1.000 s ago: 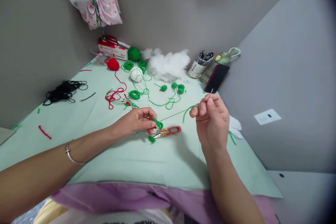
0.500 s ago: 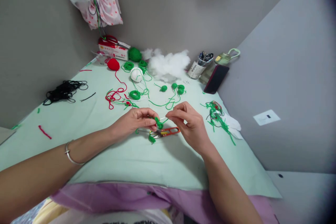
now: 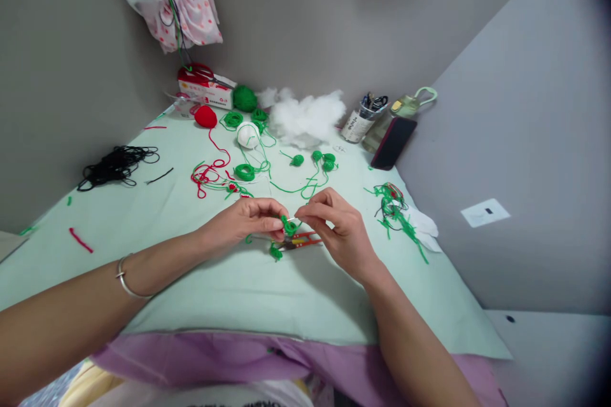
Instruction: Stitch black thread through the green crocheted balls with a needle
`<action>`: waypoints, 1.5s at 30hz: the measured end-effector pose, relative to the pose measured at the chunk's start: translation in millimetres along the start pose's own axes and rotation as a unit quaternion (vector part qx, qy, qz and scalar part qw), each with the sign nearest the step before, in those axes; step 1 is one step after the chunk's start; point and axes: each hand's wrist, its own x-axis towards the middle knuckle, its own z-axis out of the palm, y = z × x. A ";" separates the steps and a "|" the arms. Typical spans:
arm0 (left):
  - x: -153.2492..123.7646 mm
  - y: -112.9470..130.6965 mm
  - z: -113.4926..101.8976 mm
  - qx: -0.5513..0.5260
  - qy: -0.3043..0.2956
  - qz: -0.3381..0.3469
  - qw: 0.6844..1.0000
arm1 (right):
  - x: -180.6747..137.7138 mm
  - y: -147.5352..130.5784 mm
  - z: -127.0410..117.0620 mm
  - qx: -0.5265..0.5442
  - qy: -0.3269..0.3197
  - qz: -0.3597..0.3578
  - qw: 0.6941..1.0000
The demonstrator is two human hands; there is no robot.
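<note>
Between the thumb and fingers of my left hand (image 3: 251,217) is a small green crocheted piece (image 3: 289,227). My right hand (image 3: 341,229) pinches a thin silvery needle (image 3: 293,219), whose other end meets the piece; whether it passes through the stitches is too small to tell. Green yarn trails near my right fingers. Below the hands, orange-handled thread snips (image 3: 305,241) lie on the pale green cloth, partly hidden by my right hand. Another little green crocheted piece (image 3: 275,252) rests beside the blades.
Behind the hands are a red yarn ball (image 3: 206,117), a white yarn ball (image 3: 248,135), small green balls (image 3: 328,162) and white stuffing (image 3: 308,117). Black yarn (image 3: 117,168) lies left. A phone (image 3: 394,143), a pen cup (image 3: 358,125) and yarn scraps (image 3: 396,213) are at right.
My right hand has moved slightly left, closer to the green piece, so less of the needle shows between the hands. My left hand stays nearly in place.
</note>
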 end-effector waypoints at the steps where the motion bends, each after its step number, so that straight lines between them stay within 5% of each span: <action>1: -0.2 0.8 0.4 0.004 -0.002 -0.004 1.000 | -0.1 -0.4 1.0 0.009 0.000 -0.002 1.000; 10: -1.1 1.7 2.5 0.002 -0.006 -0.009 1.000 | -0.7 -0.2 11.2 0.013 0.033 0.057 0.998; 21: 0.4 3.1 7.8 0.048 0.021 -0.024 0.998 | -4.8 -11.5 17.7 -0.038 -0.028 -0.039 0.998; 25: 1.5 0.4 7.9 0.067 0.011 -0.022 0.997 | -2.8 -22.2 11.6 0.178 0.025 0.039 0.983; 28: 2.1 -0.9 7.5 0.075 0.008 -0.019 0.997 | 0.1 -24.9 3.2 0.385 0.024 0.145 0.911; 33: 1.7 1.5 6.2 0.057 0.020 -0.024 0.998 | 6.2 -14.3 -8.5 0.437 0.179 0.149 0.869; 36: 1.1 1.6 4.3 0.047 0.022 -0.024 0.998 | 6.8 -9.0 -11.4 0.374 0.201 0.149 0.893; 41: 0.7 -3.8 -0.1 0.032 0.019 0.001 0.999 | 3.1 -5.4 -9.9 0.154 0.104 0.105 0.977; 45: 0.1 -5.1 -1.5 0.026 0.014 0.015 0.999 | 0.3 -0.8 -7.9 0.045 0.035 0.049 0.997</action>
